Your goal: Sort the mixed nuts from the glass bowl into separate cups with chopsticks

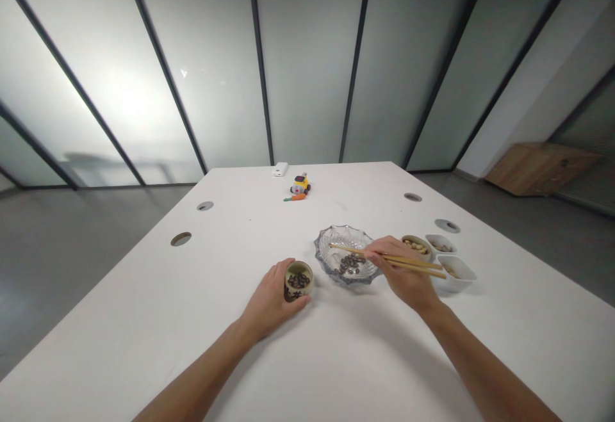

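My left hand (271,300) is wrapped round a small ceramic cup (298,294) with dark writing on its side. Dark brown beans (298,280) lie inside the cup. In my right hand (401,275) is a pair of wooden chopsticks (418,264), held over a clear scalloped glass bowl (323,262). The chopstick tips reach above the bowl's left part, and I see nothing between them. More dark beans (350,264) are gathered in the bowl, mostly toward its right and near side. The cup stands just left of the bowl.
Right of my right hand are a cup of pale nuts or beans (416,245) and two white dishes (464,278) with small contents. Farther back on the white table (230,249) sit a yellow toy car (300,184), a toy carrot (295,198) and a white box (280,169). Round holes pierce the tabletop.
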### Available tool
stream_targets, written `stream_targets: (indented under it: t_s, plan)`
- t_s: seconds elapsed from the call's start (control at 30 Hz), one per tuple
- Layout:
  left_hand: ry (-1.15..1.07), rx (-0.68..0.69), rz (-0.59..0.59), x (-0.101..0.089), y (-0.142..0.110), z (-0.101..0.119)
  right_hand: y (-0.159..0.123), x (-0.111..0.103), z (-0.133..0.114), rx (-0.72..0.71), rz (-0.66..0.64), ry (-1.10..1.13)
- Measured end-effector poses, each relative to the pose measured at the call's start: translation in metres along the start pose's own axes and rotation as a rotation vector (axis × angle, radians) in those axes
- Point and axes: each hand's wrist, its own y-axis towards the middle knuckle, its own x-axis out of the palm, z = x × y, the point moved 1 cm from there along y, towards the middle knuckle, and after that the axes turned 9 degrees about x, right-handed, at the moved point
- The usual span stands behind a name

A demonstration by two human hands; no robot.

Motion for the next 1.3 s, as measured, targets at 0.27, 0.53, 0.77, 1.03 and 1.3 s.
stream_targets:
  t_s: [0.27, 0.53, 0.77, 1.03, 1.3]
  plan:
    - [-0.003, 0.016, 0.019, 0.000, 0.000, 0.001, -0.011, 0.013, -0.023, 0.041, 0.079, 0.135]
    - [-0.009, 0.004, 0.002, 0.001, -0.001, -0.002, 0.007, -0.014, 0.002, -0.056, 0.108, -0.253]
    - [-0.009, 0.013, 0.014, 0.002, -0.001, -0.004, 0.002, -0.008, 0.009, -0.048, -0.030, -0.259]
    - [-0.003, 0.019, 0.019, 0.003, -0.001, -0.005, -0.002, -0.016, 0.009, -0.139, 0.041, -0.268]
    - [-0.001, 0.008, 0.004, 0.001, -0.001, -0.003, -0.006, -0.012, 0.015, -0.101, 0.003, -0.278]
